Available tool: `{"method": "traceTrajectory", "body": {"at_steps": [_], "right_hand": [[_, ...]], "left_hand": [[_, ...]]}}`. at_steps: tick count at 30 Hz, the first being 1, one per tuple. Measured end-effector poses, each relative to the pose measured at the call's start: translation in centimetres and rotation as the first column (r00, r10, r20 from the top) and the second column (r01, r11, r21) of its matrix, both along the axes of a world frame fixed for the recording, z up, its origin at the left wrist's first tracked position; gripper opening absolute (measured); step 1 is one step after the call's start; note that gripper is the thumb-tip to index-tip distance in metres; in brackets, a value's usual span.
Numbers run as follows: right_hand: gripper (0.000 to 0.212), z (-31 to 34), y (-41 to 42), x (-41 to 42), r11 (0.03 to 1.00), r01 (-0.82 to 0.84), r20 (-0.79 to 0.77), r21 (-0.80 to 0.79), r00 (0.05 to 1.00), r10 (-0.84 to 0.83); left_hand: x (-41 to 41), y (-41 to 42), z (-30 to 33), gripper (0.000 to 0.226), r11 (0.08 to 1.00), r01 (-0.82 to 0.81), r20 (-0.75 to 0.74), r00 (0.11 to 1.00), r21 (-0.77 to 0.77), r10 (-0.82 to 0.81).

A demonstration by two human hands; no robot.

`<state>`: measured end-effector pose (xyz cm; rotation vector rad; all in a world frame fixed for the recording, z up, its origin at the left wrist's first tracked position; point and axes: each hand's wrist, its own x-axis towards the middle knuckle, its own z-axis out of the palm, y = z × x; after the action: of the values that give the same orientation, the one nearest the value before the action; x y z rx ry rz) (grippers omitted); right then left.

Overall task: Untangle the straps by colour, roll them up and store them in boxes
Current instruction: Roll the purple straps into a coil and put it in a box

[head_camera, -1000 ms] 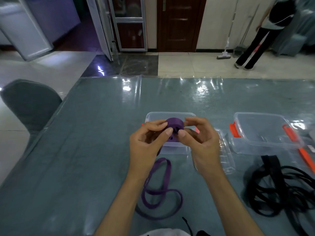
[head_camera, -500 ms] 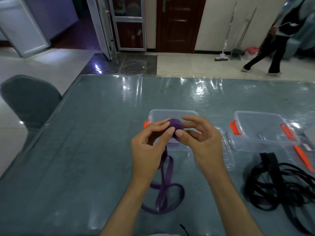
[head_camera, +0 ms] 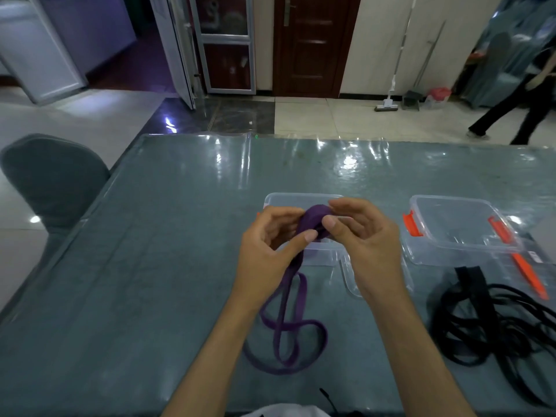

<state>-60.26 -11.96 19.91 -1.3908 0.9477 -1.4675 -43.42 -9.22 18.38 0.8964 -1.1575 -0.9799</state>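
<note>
Purple strap (head_camera: 313, 219): partly wound into a small roll, held up above the tabletop in front of the nearer clear box; rest of it hung down and lay in loose loops.
Left hand (head_camera: 267, 251): fingers curled round the roll's left side, thumb on its lower edge; strap ran down from under this hand, likely feeding it onto the roll.
Right hand (head_camera: 364, 236): thumb and fingers pinched the roll from the right and top, probably to keep the windings tight and stop them springing apart.
Hands together: close, both clamped on the same roll, thumbs nearly touching.
Loose tail (head_camera: 285, 332): purple loops crossing on the tabletop between the forearms, not yet rolled; judged roughly half or more of the strap left to wind.
Nearer clear box (head_camera: 301, 198): open, just behind the hands, likely target for this roll; contents hidden by the hands.
Lid (head_camera: 350, 281): clear, flat beside that box, mostly under the right wrist.
Second clear box (head_camera: 460, 230): to the right, orange latches, open; something dark inside, unclear.
Black straps (head_camera: 493, 326): tangled pile near right edge, below second box, untouched.
Tabletop (head_camera: 150, 266): grey-green under glossy clear cover.
Stage: rolling purple, storing not yet done.
</note>
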Motion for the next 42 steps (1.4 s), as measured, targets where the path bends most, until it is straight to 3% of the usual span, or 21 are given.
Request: {"method": "traceTrajectory", "body": {"at_steps": [4, 9, 15, 19, 24, 27, 31, 38, 42], "right_hand": [[0.011, 0.4, 0.2, 0.1, 0.999, -0.025, 0.026, -0.024, 0.999, 0.025], [0.019, 1.6, 0.0, -0.9, 0.997, -0.076, 0.026, 0.003, 0.997, 0.076], [0.015, 1.3, 0.2, 0.5, 0.996, 0.003, 0.046, -0.087, 0.999, 0.001], [0.016, 1.6, 0.1, 0.7, 0.999, -0.04, 0.096, -0.035, 0.994, 0.043], [0.016, 1.7, -0.4, 0.4, 0.997, 0.032, 0.1, -0.063, 0.995, -0.026], [0.017, 1.3, -0.7, 0.3, 0.999, 0.04, 0.148, -0.019, 0.988, -0.037], [0.018, 1.7, -1.8, -0.3, 0.999, -0.03, 0.092, 0.023, 0.995, 0.028], [0.023, 1.5, -2.4, -0.6, 0.991, -0.132, 0.09, 0.018, 0.987, 0.129], [0.023, 1.1, -2.8, -0.4, 0.992, -0.12, 0.07, 0.026, 0.991, 0.118]], "left_hand": [[0.7, -0.4, 1.0, 0.03, 0.999, 0.036, -0.069, 0.997, -0.017, -0.037], [0.7, -0.5, 1.1, 0.025, 0.983, -0.026, 0.051, 0.998, -0.181, 0.036], [-0.2, -0.5, 0.9, 0.029, 0.976, -0.09, 0.038, 0.994, -0.196, 0.1], [-0.2, -0.7, 1.0, 0.029, 0.956, -0.125, 0.088, 0.984, -0.265, 0.153], [-0.6, -1.4, 0.9, 0.028, 0.985, -0.055, 0.02, 0.998, -0.161, 0.059], [-0.2, -2.2, 1.0, 0.029, 0.993, 0.032, 0.052, 0.998, -0.116, -0.026], [0.1, -2.8, 1.1, 0.031, 0.985, -0.033, 0.107, 0.993, -0.168, 0.052], [-1.0, -3.1, 1.5, 0.021, 0.969, -0.173, -0.112, 0.982, -0.178, 0.154], [-1.1, -3.3, 0.8, 0.02, 0.964, -0.176, -0.022, 0.984, -0.2, 0.175]]}}
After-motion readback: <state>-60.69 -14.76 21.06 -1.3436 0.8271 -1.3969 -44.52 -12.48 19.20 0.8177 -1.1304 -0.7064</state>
